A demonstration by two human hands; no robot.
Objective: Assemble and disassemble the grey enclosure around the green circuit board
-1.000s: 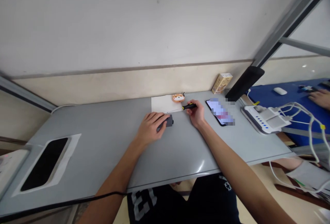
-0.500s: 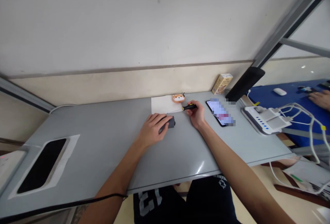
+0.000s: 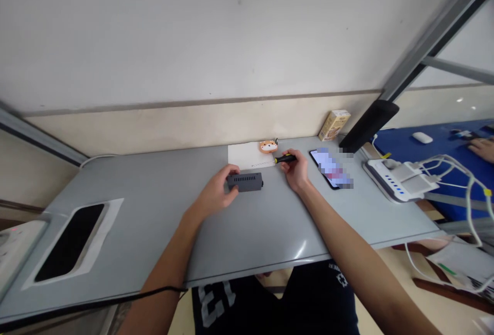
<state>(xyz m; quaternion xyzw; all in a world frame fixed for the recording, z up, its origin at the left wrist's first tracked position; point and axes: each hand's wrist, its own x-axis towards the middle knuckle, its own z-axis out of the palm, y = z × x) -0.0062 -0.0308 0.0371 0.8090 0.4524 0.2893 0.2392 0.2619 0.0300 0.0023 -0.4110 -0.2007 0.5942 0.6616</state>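
A dark grey box-shaped device [image 3: 249, 181] with a row of slots along its top lies on the grey desk [image 3: 154, 196]. My left hand [image 3: 216, 191] grips its left end between thumb and fingers. In my right hand [image 3: 296, 170] is a screwdriver [image 3: 284, 158] with a black and yellow handle, its thin shaft pointing left over a sheet of white paper [image 3: 245, 155]. The tip is apart from the device. An orange and white animal-face case [image 3: 268, 146] sits at the paper's right corner.
Right of my hands lie a phone with a lit screen [image 3: 328, 168], a small carton [image 3: 334, 125], a black cylinder [image 3: 368, 125] and a power strip [image 3: 397, 180] with white cables. A dark phone [image 3: 71, 242] rests at left. Another person's hand [image 3: 482, 147] shows at far right.
My left hand has slid left from over the device to its left end, uncovering its slotted top. My right hand keeps the screwdriver in nearly the same spot.
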